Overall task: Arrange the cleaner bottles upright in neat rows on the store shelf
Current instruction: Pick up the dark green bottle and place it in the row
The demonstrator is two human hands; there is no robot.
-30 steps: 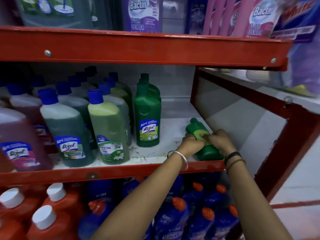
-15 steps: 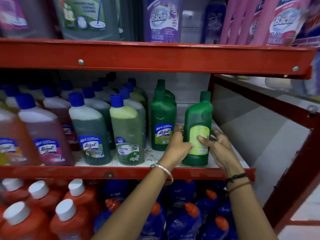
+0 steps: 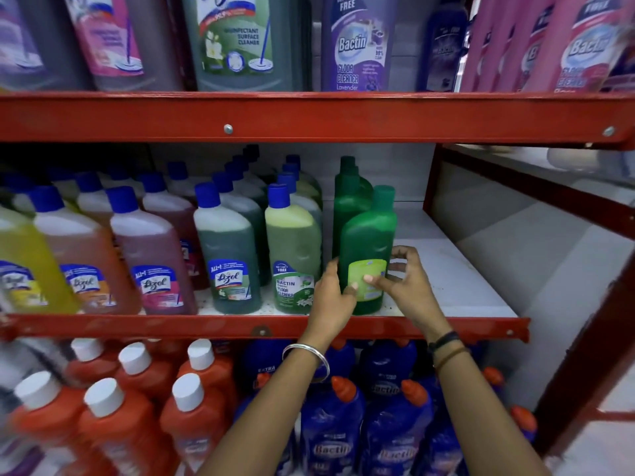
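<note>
I've got the green bottle (image 3: 369,242) standing up on the middle shelf (image 3: 457,286), right at the front edge, w/ its pale green label facing me. My left hand (image 3: 335,293) is wrapped round its left side, thumb pressed on the label's lower corner. My right hand (image 3: 403,283) is on the other side: thumb on the label, the other fingers (image 3: 400,252) curled loose & a bit apart near the bottle's right edge, so it's a soft hold, not a tight squeeze. Just behind it stand more dark green bottles (image 3: 350,197) in a line going to the back. Just beside it on the left is a light green bottle w/ a blue cap (image 3: 292,249), then a dark green one (image 3: 228,255), then pink, orange & yellow ones. To the right the shelf is bare white. Below are orange bottles w/ white caps (image 3: 103,417) & blue bottles (image 3: 330,424). Silver bangle (image 3: 305,355) on my left wrist, dark bands (image 3: 445,345) on my right.
</note>
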